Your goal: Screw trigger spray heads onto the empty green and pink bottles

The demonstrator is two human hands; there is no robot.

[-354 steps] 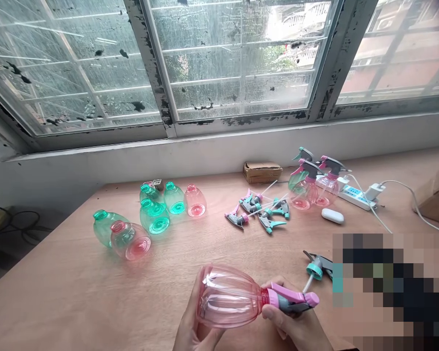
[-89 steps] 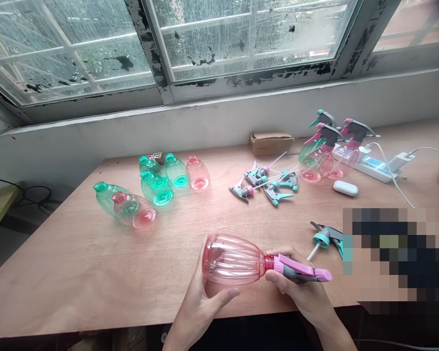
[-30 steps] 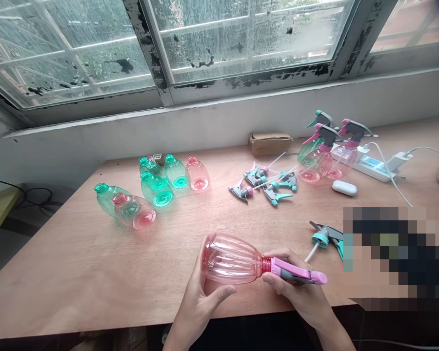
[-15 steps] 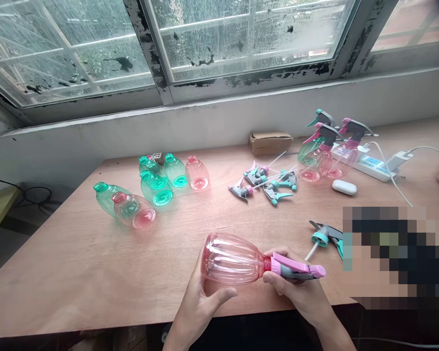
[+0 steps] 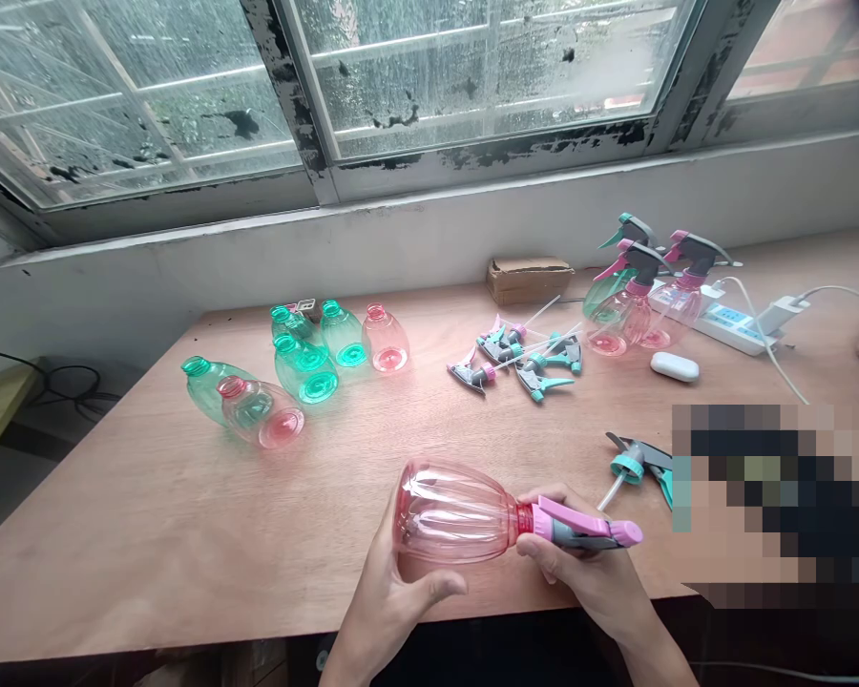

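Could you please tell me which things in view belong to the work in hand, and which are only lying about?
Belong to the work:
pink bottle, at the left hand
spray head, in the right hand
open bottles
loose heads
three sprayers

Probably just lying about:
carton
power strip
white object

Six bare bottles (image 5: pixel 387 342), four spray bottles (image 5: pixel 458 515) and perhaps six loose heads (image 5: pixel 628 467) show.
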